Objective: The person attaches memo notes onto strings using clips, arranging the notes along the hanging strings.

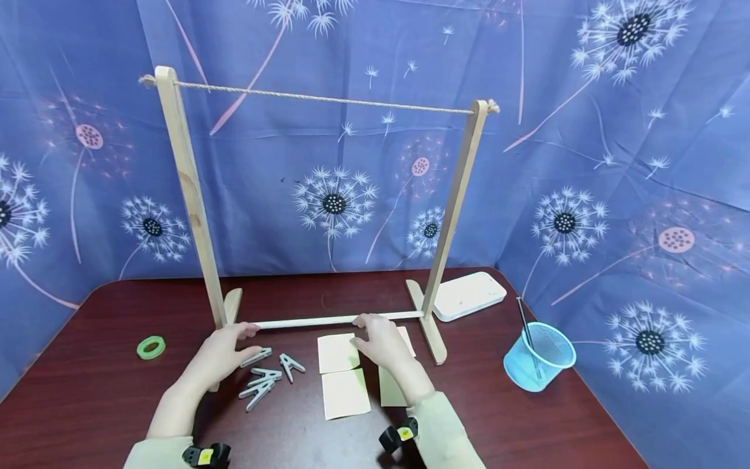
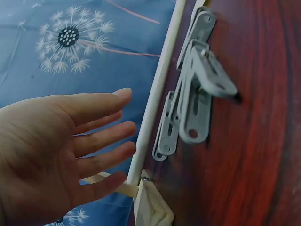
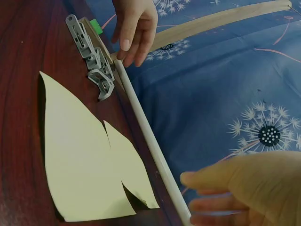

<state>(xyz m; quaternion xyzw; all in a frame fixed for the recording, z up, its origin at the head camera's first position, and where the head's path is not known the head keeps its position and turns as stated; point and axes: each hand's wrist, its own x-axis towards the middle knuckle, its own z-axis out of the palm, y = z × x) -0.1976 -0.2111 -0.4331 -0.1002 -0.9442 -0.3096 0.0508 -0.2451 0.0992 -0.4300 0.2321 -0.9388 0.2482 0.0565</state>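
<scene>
Head: the left hand (image 1: 218, 355) and right hand (image 1: 383, 343) are near the pale wooden rod (image 1: 316, 322) above the counter (image 1: 515, 430); left wrist: fingers (image 2: 106, 139) parted, empty, near grey plastic clothespins (image 2: 203, 120); right wrist: fingers (image 3: 221, 203) parted, seemingly empty, near pale-yellow paper sheets (image 3: 84, 155); an even two-handed grip likely steadies the rod.

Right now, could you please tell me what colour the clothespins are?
Grey; the clothespins show best in the left wrist view.

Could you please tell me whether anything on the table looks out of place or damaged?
Nothing looks spilled, and the wooden stand looks intact. Slightly untidy are the grey clothespins, jumbled at odd angles, and the pale yellow paper squares, whose edges curl up rather than lying flat in the right wrist view.
</scene>
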